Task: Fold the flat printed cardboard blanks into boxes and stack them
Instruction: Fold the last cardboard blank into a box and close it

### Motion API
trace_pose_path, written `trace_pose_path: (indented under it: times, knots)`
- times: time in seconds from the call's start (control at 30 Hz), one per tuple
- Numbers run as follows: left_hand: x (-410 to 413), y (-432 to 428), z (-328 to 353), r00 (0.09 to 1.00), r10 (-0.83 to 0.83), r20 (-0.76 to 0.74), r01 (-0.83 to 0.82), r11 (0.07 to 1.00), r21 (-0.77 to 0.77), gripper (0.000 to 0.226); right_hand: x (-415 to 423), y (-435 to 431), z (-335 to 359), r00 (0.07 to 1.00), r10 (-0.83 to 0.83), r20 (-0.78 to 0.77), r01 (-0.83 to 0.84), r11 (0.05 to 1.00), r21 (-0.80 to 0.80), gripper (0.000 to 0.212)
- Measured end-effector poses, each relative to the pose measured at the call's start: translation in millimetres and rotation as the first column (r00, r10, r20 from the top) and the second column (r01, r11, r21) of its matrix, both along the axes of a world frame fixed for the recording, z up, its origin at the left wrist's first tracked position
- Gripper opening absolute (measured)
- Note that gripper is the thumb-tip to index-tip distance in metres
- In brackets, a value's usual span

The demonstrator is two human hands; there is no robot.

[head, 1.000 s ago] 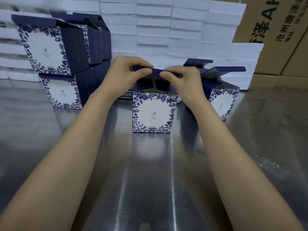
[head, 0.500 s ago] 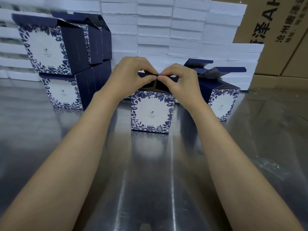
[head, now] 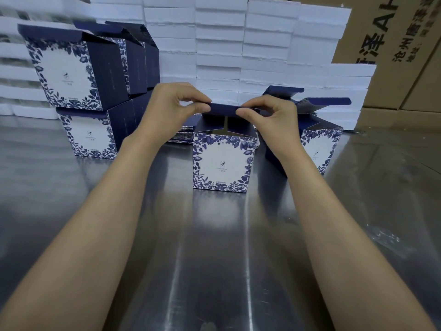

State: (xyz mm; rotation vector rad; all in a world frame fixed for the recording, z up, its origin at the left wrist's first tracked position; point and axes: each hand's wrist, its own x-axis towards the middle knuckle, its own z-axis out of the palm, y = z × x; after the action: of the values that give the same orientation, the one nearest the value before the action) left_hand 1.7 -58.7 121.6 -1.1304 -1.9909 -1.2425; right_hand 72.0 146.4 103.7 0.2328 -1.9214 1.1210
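Box point(head: 223, 163) top flap point(head: 223, 108) pinched by left hand point(head: 171, 106), right hand point(head: 272, 115); likely blanks point(head: 182, 136) behind, half-hidden.

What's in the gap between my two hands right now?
In the head view, the navy lid flap of the centre box spans that gap. The left hand and right hand each pinch one end of it above the open top.
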Motion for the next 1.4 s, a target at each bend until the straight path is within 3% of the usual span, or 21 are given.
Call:
trace_pose_path:
  times: [0.37, 0.47, 0.57, 0.67, 0.8, 0.93, 1.03, 1.13, 1.23, 1.3, 1.4]
  knots:
    - [2.5, 4.2, -2.2, 0.993, -0.015, 0.114, 0.005, 0.996, 0.092, 0.003, 2.5, 4.5, 5.3, 0.995, 0.077, 0.07, -0.067, 0.99, -0.127, 0.013]
    - [2.1, 0.4, 3.8, 0.976, -0.069, 0.207, 0.047, 0.993, 0.112, 0.026, 3.0, 9.4, 9.5, 0.989, 0.117, 0.09, -0.107, 0.988, -0.111, 0.018]
    - [-0.9, 3.5, 4.1, 0.968, -0.033, 0.248, 0.035, 0.999, -0.005, 0.044, 2.6, 10.8, 9.5, 0.989, 0.135, 0.068, -0.126, 0.984, -0.125, 0.022]
    - [-3.4, 6.8, 1.7, 0.961, 0.055, 0.27, -0.031, 0.995, -0.094, 0.046, 1.5, 10.2, 7.7, 0.99, 0.122, 0.072, -0.113, 0.987, -0.118, 0.023]
    - [-8.0, 4.0, 3.4, 0.905, 0.083, 0.418, -0.027, 0.99, -0.138, 0.034, -1.3, 11.2, 8.5, 0.99, 0.103, 0.1, -0.089, 0.986, -0.138, 0.025]
    - [-11.1, 0.4, 7.1, 0.834, 0.078, 0.546, 0.043, 0.978, -0.206, 0.023, -4.0, 13.4, 5.5, 0.955, 0.1, 0.279, -0.078, 0.993, -0.09, 0.014]
    - [-9.3, 0.2, 6.1, 0.805, 0.177, 0.566, 0.02, 0.946, -0.324, 0.043, -4.9, 13.3, 1.6, 0.893, 0.085, 0.442, -0.056, 0.995, -0.077, 0.007]
    - [-7.8, 1.6, 1.6, 0.676, 0.152, 0.721, 0.096, 0.952, -0.291, 0.061, -8.8, 18.0, -4.2, 0.764, 0.107, 0.637, 0.003, 0.985, -0.17, 0.048]
    - [-6.3, 3.4, -0.6, 0.568, 0.045, 0.822, 0.19, 0.964, -0.184, 0.064, -9.9, 8.6, -9.4, 0.647, 0.325, 0.69, -0.071, 0.926, -0.37, 0.035]
    - [-8.1, 2.7, 1.7, 0.56, 0.013, 0.829, 0.148, 0.982, -0.116, 0.08, -12.9, 4.5, -9.3, 0.682, 0.366, 0.633, -0.095, 0.903, -0.42, 0.044]
    - [-11.5, -0.9, 3.3, 0.643, 0.084, 0.761, 0.081, 0.981, -0.176, 0.105, -14.8, 4.2, -7.8, 0.742, 0.403, 0.535, -0.197, 0.895, -0.4, 0.067]
